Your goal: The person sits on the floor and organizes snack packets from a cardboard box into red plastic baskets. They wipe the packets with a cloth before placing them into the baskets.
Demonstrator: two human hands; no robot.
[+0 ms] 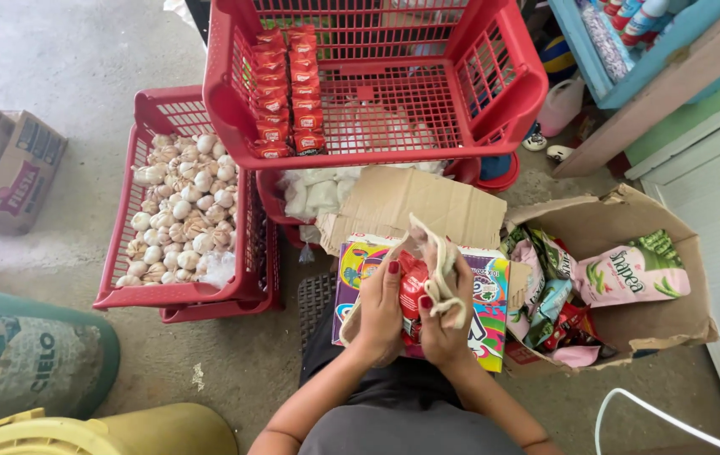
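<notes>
Forearms: we see both rising from the near edge and converging at the middle of the view.
Left hand [381, 307]: fingers curled shut round a red packet [413, 286], thumb on top.
Right hand [444, 324]: closed on a beige cloth [437, 265], pressing it onto the packet.
Red packet: pinched between both hands, just above a colourful box [486, 291].
Colourful box: on our lap, its open cardboard flap [414, 206] on the far side.
Right side: a torn carton [629, 329] of mixed snack bags [629, 274].
Far side: a red basket [511, 93] with two rows of red packs [288, 88].
Left side: a lower red crate [136, 177] heaped with garlic bulbs [179, 211].
Near left: a yellow drum [107, 431] at the edge.
</notes>
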